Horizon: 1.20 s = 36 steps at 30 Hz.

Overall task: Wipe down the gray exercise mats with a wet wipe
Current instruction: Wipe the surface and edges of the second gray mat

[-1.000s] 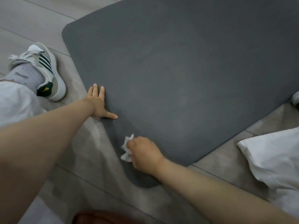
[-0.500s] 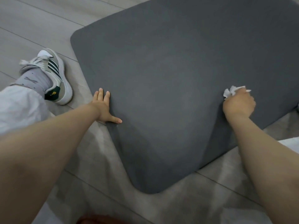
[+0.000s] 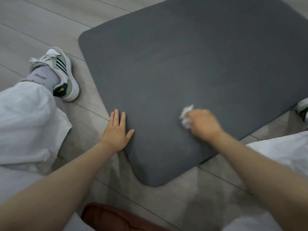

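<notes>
Gray mat point(image 3: 191, 72): lies flat on the pale plank floor point(image 3: 41, 27), one rounded corner nearest the camera.
Left hand point(image 3: 116, 130): fingers straight, palm pressing the mat's left edge.
Right hand point(image 3: 202, 125): blurred, fingers curled round a crumpled white wet wipe point(image 3: 185, 118) on the mat near its right edge.
Sneaker point(image 3: 61, 74): on the floor left of the mat.

Both hands on mat point(image 3: 191, 72), shoe point(image 3: 61, 75) left of it
</notes>
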{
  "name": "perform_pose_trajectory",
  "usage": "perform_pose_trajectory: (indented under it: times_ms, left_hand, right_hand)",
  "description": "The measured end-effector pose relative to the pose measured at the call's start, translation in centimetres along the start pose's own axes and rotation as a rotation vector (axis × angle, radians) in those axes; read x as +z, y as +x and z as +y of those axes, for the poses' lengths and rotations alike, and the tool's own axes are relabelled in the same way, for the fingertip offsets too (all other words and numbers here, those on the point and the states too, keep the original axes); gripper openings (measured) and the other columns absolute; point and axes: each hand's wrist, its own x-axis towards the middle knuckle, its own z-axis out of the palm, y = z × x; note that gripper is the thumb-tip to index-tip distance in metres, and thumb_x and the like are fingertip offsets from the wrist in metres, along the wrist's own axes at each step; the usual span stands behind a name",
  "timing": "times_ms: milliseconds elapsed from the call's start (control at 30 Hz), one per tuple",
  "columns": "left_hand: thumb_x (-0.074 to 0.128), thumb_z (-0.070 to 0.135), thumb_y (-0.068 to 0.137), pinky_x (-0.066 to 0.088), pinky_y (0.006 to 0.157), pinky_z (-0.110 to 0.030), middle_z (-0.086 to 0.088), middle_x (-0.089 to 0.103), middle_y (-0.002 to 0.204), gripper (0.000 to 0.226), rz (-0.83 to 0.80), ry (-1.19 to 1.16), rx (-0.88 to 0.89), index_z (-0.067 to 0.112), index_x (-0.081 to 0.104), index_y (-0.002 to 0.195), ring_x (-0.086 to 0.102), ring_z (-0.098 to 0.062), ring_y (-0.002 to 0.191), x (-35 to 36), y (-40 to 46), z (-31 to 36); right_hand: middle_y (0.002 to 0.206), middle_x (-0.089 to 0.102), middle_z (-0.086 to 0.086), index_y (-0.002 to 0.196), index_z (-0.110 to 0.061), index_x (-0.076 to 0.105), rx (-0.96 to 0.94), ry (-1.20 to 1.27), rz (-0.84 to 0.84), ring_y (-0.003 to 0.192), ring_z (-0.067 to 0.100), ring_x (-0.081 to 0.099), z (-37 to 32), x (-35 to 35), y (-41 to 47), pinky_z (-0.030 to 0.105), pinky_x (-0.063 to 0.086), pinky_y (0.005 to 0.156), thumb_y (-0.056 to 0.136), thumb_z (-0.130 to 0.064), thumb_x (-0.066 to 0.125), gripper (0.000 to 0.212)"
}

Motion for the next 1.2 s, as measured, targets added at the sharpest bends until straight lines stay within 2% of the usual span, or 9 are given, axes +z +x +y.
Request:
perform_pose_trajectory:
  times_ms: [133,200,333,467,533,800,900,1033,1200]
  left_hand:
    - [0.046,0.069,0.090,-0.002,0.123,-0.038,-0.022,-0.012,0.162,0.105,-0.141,0.094,0.044,0.008,-0.008,0.156,-0.011,-0.034,0.151,-1.7,0.7,-0.7]
    - [0.056,0.073,0.081,0.002,0.123,-0.038,-0.020,-0.016,0.162,0.119,-0.246,0.123,0.076,0.010,-0.012,0.156,-0.012,-0.033,0.151,-2.9,0.9,-1.3]
    - [0.066,0.073,0.073,0.006,0.123,-0.040,-0.018,-0.020,0.161,0.133,-0.322,0.166,0.073,0.011,-0.017,0.155,-0.015,-0.033,0.151,-3.6,1.3,-1.0]
    - [0.069,0.071,0.073,0.007,0.123,-0.041,-0.024,-0.018,0.161,0.135,-0.347,0.244,0.040,0.006,-0.018,0.154,-0.012,-0.037,0.150,-4.1,1.3,0.4]
    - [0.069,0.069,0.075,0.006,0.122,-0.040,-0.027,-0.016,0.160,0.134,-0.338,0.288,0.014,0.003,-0.017,0.153,-0.009,-0.038,0.151,-4.4,1.3,1.3]
    - [0.075,0.067,0.071,0.009,0.122,-0.040,-0.022,-0.017,0.161,0.137,-0.319,0.220,-0.019,0.006,-0.016,0.154,-0.012,-0.036,0.151,-4.2,1.3,1.3]
    - [0.077,0.066,0.068,0.013,0.121,-0.039,-0.016,-0.018,0.162,0.138,-0.304,0.165,-0.025,0.011,-0.014,0.156,-0.012,-0.031,0.151,-4.2,1.2,1.0]
    - [0.078,0.066,0.067,0.015,0.121,-0.039,-0.013,-0.017,0.163,0.137,-0.286,0.148,-0.034,0.014,-0.012,0.156,-0.011,-0.029,0.152,-4.2,1.1,0.8]
    - [0.079,0.065,0.066,0.015,0.121,-0.040,-0.015,-0.015,0.163,0.138,-0.275,0.149,-0.038,0.013,-0.011,0.156,-0.009,-0.030,0.152,-4.2,1.0,1.0]
  right_hand:
    - [0.116,0.059,0.030,0.114,0.001,0.051,0.944,0.047,-0.002,0.108,0.045,0.057,13.0,-2.6,-0.6,0.045,0.047,0.089,0.091,-0.023,0.050,0.033]
    - [0.119,0.057,0.030,0.118,0.003,0.048,1.037,0.167,0.045,0.110,0.045,0.056,11.1,-2.0,-0.5,0.045,0.046,0.088,0.094,-0.035,0.044,0.045]
    - [0.081,0.067,0.018,0.091,-0.008,0.065,0.334,0.262,0.189,0.072,0.038,0.065,-4.3,1.3,-2.3,0.037,0.051,0.061,0.081,-0.039,0.042,0.040]
    - [0.073,0.062,0.009,0.080,-0.014,0.061,-0.690,0.188,-0.252,0.064,0.030,0.058,-15.4,2.2,-6.3,0.033,0.043,0.059,0.082,-0.035,0.042,0.028]
    - [0.072,0.062,0.005,0.079,-0.016,0.062,-0.843,0.127,-0.225,0.062,0.025,0.057,-14.0,1.9,-5.1,0.030,0.042,0.058,0.081,-0.034,0.037,0.031]
    - [0.109,0.064,0.022,0.110,-0.005,0.057,0.613,-0.175,-0.131,0.101,0.038,0.063,13.5,-3.2,0.3,0.040,0.046,0.086,0.088,-0.034,0.046,0.038]
    - [0.115,0.058,0.029,0.116,0.002,0.052,0.805,0.056,-0.106,0.105,0.045,0.058,10.9,-2.0,-0.4,0.045,0.048,0.089,0.093,-0.038,0.041,0.047]
    - [0.083,0.066,0.017,0.088,-0.010,0.062,0.333,0.255,0.096,0.074,0.037,0.064,-6.6,1.4,-3.5,0.037,0.051,0.062,0.081,-0.032,0.054,0.024]
    - [0.071,0.062,0.003,0.082,-0.016,0.061,-0.514,0.215,-0.317,0.060,0.023,0.058,-18.2,2.2,-8.1,0.026,0.044,0.057,0.057,-0.034,0.078,0.035]
